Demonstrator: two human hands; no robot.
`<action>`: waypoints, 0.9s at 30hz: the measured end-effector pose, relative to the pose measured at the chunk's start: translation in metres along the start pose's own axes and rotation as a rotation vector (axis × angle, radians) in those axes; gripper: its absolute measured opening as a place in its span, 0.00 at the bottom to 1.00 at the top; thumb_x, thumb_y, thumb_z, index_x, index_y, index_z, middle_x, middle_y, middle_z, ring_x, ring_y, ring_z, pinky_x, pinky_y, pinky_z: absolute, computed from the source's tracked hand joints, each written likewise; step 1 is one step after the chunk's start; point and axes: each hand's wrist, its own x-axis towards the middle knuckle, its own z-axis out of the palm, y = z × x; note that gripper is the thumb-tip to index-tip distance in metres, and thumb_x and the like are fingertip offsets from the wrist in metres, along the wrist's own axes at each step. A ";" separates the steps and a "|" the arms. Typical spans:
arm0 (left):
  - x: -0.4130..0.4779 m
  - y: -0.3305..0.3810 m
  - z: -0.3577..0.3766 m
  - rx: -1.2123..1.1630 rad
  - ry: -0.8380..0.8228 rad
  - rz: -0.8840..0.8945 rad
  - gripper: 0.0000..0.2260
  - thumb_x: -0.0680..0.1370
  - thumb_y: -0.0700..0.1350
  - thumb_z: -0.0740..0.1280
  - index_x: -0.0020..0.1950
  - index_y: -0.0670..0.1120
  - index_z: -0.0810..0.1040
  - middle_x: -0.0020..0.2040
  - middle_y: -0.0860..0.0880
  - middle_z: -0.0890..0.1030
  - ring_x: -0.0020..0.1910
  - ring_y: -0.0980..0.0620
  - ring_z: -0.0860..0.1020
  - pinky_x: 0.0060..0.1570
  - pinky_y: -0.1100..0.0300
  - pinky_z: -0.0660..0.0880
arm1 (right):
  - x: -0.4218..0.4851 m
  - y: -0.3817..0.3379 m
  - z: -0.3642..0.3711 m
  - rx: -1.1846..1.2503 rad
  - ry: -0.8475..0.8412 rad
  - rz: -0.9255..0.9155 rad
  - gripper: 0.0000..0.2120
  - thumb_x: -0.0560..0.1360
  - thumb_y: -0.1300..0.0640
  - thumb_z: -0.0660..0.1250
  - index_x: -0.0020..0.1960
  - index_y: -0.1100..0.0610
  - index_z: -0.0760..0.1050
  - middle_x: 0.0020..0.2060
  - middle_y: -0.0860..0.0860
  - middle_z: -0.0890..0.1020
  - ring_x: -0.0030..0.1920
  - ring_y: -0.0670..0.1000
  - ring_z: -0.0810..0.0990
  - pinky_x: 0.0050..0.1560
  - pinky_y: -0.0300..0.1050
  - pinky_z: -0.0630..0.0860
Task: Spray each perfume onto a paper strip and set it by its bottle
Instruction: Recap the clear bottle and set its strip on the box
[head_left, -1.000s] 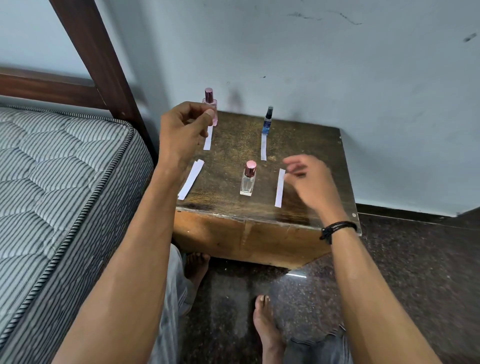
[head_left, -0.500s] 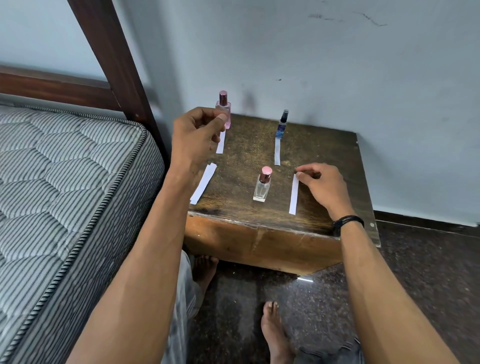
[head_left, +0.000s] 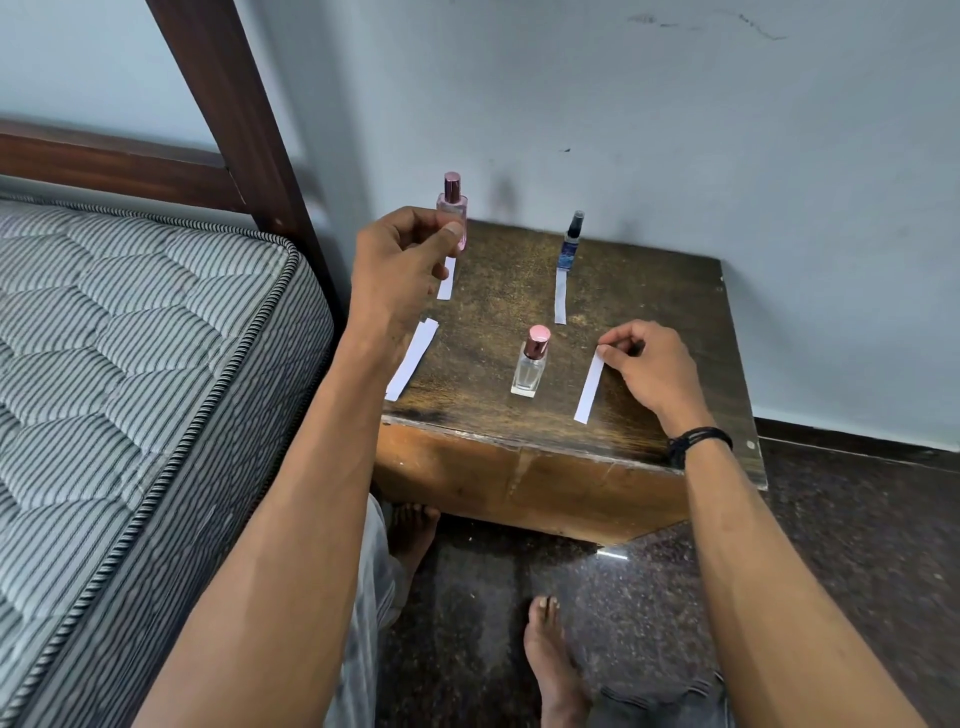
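Three perfume bottles stand on a dark wooden table: a pink one at the back left, a blue spray bottle at the back right, and a clear one with a pink cap in front. A paper strip lies below the pink bottle and another strip below the blue one. My right hand pinches the far end of a third strip, which lies flat to the right of the clear bottle. My left hand hovers in front of the pink bottle, fingers loosely curled, holding nothing I can see.
Spare strips lie stacked at the table's left edge, partly behind my left wrist. A striped mattress and a wooden bed frame are on the left. A wall runs behind the table. My bare feet are on the dark floor.
My right hand came down onto the far end of the right strip and now pinches it. My left hand has kept its place by the pink bottle.
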 end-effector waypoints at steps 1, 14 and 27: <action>0.000 0.000 0.000 0.007 0.000 0.000 0.07 0.79 0.39 0.71 0.55 0.37 0.83 0.40 0.46 0.82 0.31 0.56 0.72 0.29 0.68 0.68 | 0.000 0.000 0.000 0.001 0.000 0.000 0.01 0.79 0.53 0.73 0.50 0.47 0.82 0.47 0.46 0.81 0.50 0.48 0.79 0.49 0.48 0.74; 0.002 -0.003 0.000 0.066 -0.014 -0.002 0.06 0.79 0.41 0.71 0.54 0.40 0.84 0.43 0.45 0.84 0.33 0.55 0.74 0.32 0.68 0.71 | -0.001 -0.006 -0.004 0.076 0.028 -0.005 0.06 0.81 0.55 0.69 0.56 0.54 0.83 0.53 0.48 0.81 0.54 0.49 0.77 0.54 0.46 0.72; 0.002 -0.003 0.000 0.090 -0.021 -0.003 0.06 0.79 0.40 0.72 0.54 0.40 0.84 0.44 0.46 0.84 0.33 0.56 0.75 0.33 0.69 0.71 | 0.000 -0.006 -0.003 -0.055 -0.028 -0.070 0.04 0.78 0.57 0.74 0.53 0.55 0.84 0.52 0.48 0.76 0.49 0.48 0.78 0.51 0.41 0.72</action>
